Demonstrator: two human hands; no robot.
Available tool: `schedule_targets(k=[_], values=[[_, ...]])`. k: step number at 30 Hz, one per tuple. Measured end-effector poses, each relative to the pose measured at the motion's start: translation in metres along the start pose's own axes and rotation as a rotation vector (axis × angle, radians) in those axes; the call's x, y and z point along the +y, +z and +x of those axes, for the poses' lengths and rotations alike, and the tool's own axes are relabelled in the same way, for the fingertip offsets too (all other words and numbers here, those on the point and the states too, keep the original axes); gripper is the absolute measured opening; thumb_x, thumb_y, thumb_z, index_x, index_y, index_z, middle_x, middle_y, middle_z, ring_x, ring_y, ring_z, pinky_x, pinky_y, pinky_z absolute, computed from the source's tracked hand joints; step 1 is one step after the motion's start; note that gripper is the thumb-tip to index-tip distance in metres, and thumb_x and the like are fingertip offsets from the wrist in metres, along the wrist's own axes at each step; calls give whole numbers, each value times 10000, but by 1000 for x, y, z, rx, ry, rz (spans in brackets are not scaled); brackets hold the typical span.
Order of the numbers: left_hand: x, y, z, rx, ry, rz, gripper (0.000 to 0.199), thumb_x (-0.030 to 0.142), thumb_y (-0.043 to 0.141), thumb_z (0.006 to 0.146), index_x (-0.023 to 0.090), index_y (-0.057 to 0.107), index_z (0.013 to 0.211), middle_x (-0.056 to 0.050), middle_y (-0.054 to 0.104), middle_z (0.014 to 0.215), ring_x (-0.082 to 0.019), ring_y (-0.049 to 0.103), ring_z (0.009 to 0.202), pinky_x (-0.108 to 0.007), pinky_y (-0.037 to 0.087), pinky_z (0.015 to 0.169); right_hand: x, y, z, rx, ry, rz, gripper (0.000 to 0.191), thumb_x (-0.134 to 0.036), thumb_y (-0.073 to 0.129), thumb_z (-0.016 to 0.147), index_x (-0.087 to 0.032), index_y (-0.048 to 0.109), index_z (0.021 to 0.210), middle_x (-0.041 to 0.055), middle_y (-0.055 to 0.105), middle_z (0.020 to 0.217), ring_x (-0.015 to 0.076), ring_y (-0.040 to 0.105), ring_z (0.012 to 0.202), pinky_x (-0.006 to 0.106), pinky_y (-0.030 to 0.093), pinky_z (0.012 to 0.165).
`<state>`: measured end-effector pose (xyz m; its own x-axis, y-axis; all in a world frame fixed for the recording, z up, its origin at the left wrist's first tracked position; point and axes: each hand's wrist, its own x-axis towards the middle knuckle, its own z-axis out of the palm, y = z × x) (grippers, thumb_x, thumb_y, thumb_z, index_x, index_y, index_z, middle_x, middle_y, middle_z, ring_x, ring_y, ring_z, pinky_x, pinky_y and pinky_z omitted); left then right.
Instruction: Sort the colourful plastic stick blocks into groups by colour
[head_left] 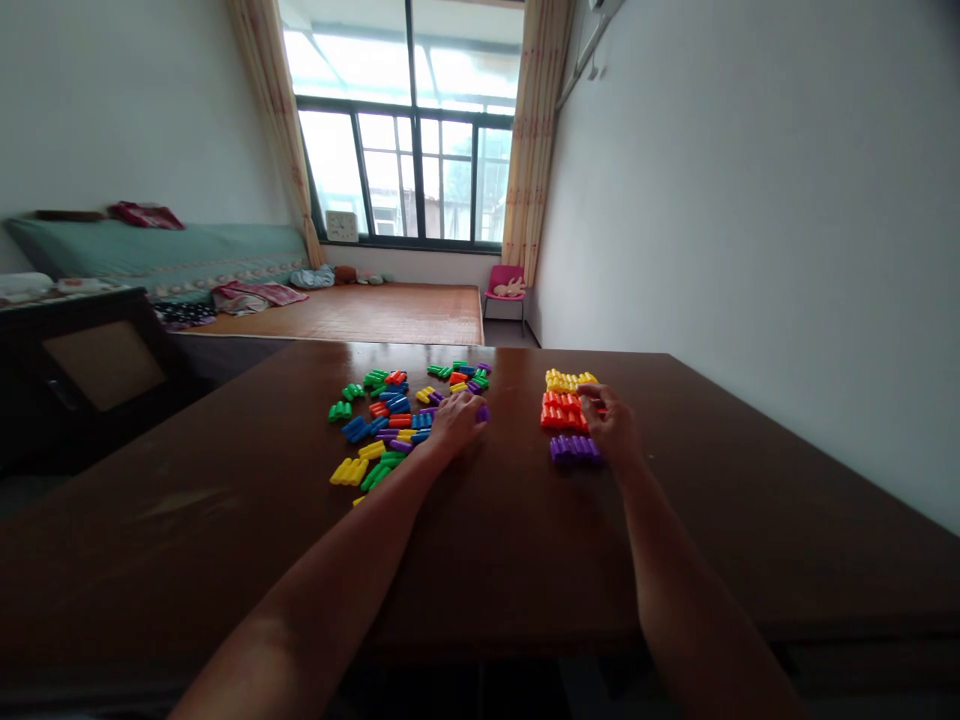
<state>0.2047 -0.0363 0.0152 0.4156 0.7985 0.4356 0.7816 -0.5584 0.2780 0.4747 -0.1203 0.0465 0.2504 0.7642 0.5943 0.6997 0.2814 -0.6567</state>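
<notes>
A loose pile of small ribbed plastic pieces in green, blue, yellow, orange and purple lies left of the table's middle, with a yellow piece (349, 471) at its near left. My left hand (456, 420) reaches over the pile's right side, its fingers bent round a purple piece (482, 413). To the right, pieces stand sorted by colour: a yellow group (570, 380) at the back, an orange group (561, 411) in the middle, a purple group (574, 449) in front. At the right end of the orange group is my right hand (613, 425), thumb and fingers apart; its fingertips partly hide the orange pieces.
Everything lies on a dark, glossy brown table (495, 560). A white wall (750, 220) runs along the right. Beyond the table are a low bed (375, 312), a pink chair (505, 285) and a window (416, 170). A dark cabinet (82, 360) stands at the left.
</notes>
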Motion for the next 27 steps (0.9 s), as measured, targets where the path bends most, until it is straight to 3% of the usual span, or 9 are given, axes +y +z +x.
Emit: schedule_targets(k=[4, 7, 10, 15, 18, 22, 24, 27], values=[[23, 12, 3, 91, 93, -452, 422, 176, 688, 754, 218, 575, 1158, -43, 616, 1080, -158, 647, 902, -281, 556, 786, -17, 23, -12, -288, -27, 145, 339, -397, 559, 848, -215, 627, 1127, 61, 706, 948, 176, 649, 767, 311, 528, 708], [39, 20, -1, 156, 182, -555, 402, 207, 708, 756, 226, 584, 1137, -35, 578, 1098, -136, 644, 880, -246, 568, 746, -27, 35, -21, -394, -30, 217, 374, -408, 579, 839, -200, 605, 1149, 44, 689, 860, 171, 639, 734, 300, 517, 672], [47, 22, -6, 191, 254, -563, 393, 225, 704, 770, 233, 581, 1143, -32, 550, 1114, -117, 638, 849, -250, 577, 759, -30, 42, -25, -358, -22, 225, 324, -397, 595, 825, -185, 604, 1070, 42, 681, 860, 162, 631, 719, 296, 507, 668], [50, 21, -10, 148, 351, -566, 460, 232, 705, 781, 252, 549, 1213, -44, 521, 1158, -130, 633, 895, -264, 588, 772, -23, 41, -19, -352, -8, 276, 257, -364, 635, 791, -195, 586, 978, 40, 696, 883, 171, 656, 777, 306, 522, 717], [49, 21, -11, 112, 376, -534, 538, 284, 708, 795, 273, 500, 1290, -54, 512, 1213, -155, 626, 956, -302, 587, 809, -6, 23, -7, -240, 14, 180, 246, -355, 645, 782, -199, 598, 966, 58, 711, 926, 186, 671, 830, 333, 529, 784], [42, 20, -11, 87, 292, -473, 404, 243, 633, 847, 241, 540, 1240, -70, 531, 1235, -174, 616, 1027, -332, 560, 888, 32, -14, 10, -25, 131, 7, 233, -353, 625, 791, -190, 623, 957, 78, 719, 936, 194, 678, 837, 351, 531, 810], [39, 19, -13, 71, 255, -449, 353, 211, 603, 856, 225, 569, 1207, -76, 551, 1230, -188, 595, 1093, -345, 527, 950, 49, -27, 13, -8, 184, -74, 214, -330, 623, 782, -186, 635, 940, 72, 721, 910, 187, 679, 816, 341, 532, 793], [38, 18, -15, 32, 243, -425, 315, 194, 583, 856, 228, 610, 1167, -74, 583, 1215, -202, 565, 1151, -362, 485, 1003, 61, -33, 11, -96, 225, -168, 174, -288, 658, 736, -191, 649, 881, 51, 724, 869, 176, 676, 776, 317, 530, 758]])
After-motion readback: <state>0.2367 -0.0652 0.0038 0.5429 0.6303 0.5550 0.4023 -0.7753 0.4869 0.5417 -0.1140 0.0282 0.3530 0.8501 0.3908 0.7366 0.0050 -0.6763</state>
